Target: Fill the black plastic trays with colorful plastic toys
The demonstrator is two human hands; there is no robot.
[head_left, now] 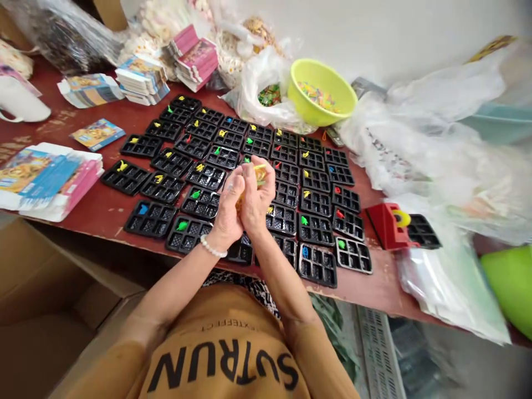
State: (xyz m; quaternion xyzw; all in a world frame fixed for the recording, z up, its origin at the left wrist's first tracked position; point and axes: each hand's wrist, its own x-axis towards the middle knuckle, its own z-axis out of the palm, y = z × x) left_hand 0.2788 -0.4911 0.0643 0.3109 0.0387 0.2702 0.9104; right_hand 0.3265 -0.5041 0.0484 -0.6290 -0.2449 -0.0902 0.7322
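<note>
My left hand [228, 213] and my right hand [256, 199] are cupped together over the middle of the trays, fingers curled. Between them show small yellowish pieces [260, 173], mostly hidden by my fingers, so their kind is unclear. Below and around my hands lie rows of black compartment trays [203, 176]. Many trays carry one small plastic piece in a corner compartment, such as a blue piece [143, 209], a green piece [182, 225] and a yellow piece [122, 165]. The trays directly beneath my hands are partly covered from sight.
A yellow-green bowl [297, 83] of colourful pieces stands at the back beside an open white plastic bag [253, 77]. Printed cartons [54, 177] lie at the left. On the right are a red tape dispenser [386, 226], plastic bags [440, 166] and clear sleeves [449, 288].
</note>
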